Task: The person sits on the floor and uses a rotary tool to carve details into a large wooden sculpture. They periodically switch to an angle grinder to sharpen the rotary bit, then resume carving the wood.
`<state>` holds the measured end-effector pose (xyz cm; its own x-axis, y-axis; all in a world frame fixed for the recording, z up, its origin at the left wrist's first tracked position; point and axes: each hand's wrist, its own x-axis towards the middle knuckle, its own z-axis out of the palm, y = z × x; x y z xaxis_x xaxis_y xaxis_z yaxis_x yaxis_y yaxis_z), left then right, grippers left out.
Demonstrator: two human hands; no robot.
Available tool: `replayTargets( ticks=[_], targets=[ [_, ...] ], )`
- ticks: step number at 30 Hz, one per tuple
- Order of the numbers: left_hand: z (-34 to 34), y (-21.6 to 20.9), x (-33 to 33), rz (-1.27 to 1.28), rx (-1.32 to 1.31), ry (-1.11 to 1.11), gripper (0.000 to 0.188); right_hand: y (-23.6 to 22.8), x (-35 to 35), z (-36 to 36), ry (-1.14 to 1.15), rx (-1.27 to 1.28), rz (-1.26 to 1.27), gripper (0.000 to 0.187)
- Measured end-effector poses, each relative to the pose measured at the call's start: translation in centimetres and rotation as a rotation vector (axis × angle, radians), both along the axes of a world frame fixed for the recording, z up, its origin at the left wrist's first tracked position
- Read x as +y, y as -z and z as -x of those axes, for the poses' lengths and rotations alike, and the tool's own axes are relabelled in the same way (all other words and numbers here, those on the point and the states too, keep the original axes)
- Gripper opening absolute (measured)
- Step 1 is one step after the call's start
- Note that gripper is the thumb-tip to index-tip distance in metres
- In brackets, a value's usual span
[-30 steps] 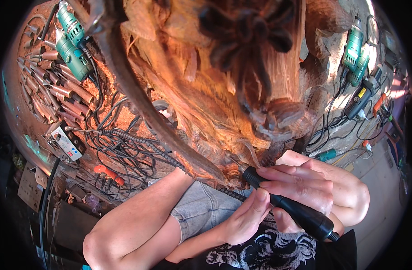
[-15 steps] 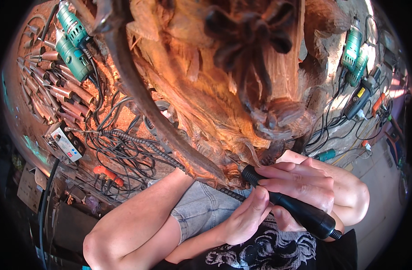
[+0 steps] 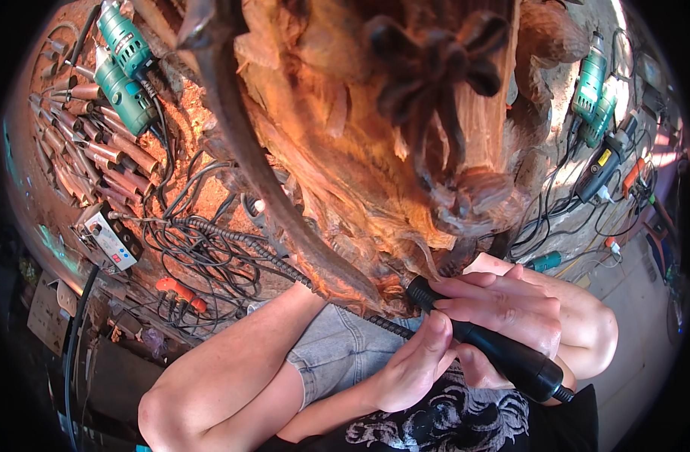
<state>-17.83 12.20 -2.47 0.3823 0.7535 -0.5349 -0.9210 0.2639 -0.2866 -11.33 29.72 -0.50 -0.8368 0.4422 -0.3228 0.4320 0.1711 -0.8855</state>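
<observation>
A black rotary tool handpiece (image 3: pixel 507 352) lies slantwise above my lap, its bit end at the lower edge of a reddish-brown wood carving (image 3: pixel 345 162). My right hand (image 3: pixel 511 309) wraps over the handpiece from the right, fingers closed along its upper side. Against its front part my left hand (image 3: pixel 409 369) presses with the thumb raised and the other fingers curled, partly hidden. The thin bit is hard to make out against the wood. A curved, branch-like piece (image 3: pixel 258 177) of the carving arches down on the left, and a dark carved flower (image 3: pixel 443 56) stands out near the top.
On the left are green power tools (image 3: pixel 124 94), many wooden-handled chisels (image 3: pixel 96 147), tangled black cables (image 3: pixel 202 252), a white control box (image 3: pixel 108 239) and an orange power strip (image 3: pixel 181 294). More green tools (image 3: pixel 592 83) and a black power tool (image 3: pixel 605 166) lie right.
The carving has shifted to the right in view, its curved piece and flower with it. Both hands and the handpiece keep nearly the same place and grip.
</observation>
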Motion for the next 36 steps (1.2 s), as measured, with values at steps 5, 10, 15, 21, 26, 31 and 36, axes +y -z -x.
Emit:
replayTargets(
  ticks=[5, 10, 15, 21, 26, 31, 36],
  targets=[
    [0.2, -0.2, -0.1, 0.005, -0.01, -0.011, 0.079, -0.2, 0.8, 0.6, -0.104, 0.004, 0.045, 0.035],
    [0.0, -0.4, 0.1, 0.012, -0.015, -0.001, 0.08, -0.6, 3.0, 0.3, -0.319, -0.035, 0.043, 0.036],
    [0.1, -0.5, 0.0, 0.011, -0.033, 0.007, 0.08, -1.3, 3.6, 1.4, -0.472, -0.043, -0.068, 0.036],
    [-0.4, -0.6, 0.2, 0.036, -0.026, 0.004, 0.08, -1.4, 1.9, 1.8, -0.207, -0.074, -0.155, 0.04],
    [0.6, -0.2, -0.2, 0.036, -0.067, -0.006, 0.081, -1.0, 2.3, 2.4, -0.197, 0.026, -0.174, 0.038],
    [-0.3, -0.5, -0.7, 0.087, -0.144, -0.094, 0.081, -0.7, 2.3, 1.0, -0.154, 0.003, -0.081, 0.036],
    [-0.5, 0.1, -0.4, -0.034, -0.141, -0.177, 0.083, -1.0, 2.0, 1.0, -0.14, -0.016, -0.046, 0.033]
  ],
)
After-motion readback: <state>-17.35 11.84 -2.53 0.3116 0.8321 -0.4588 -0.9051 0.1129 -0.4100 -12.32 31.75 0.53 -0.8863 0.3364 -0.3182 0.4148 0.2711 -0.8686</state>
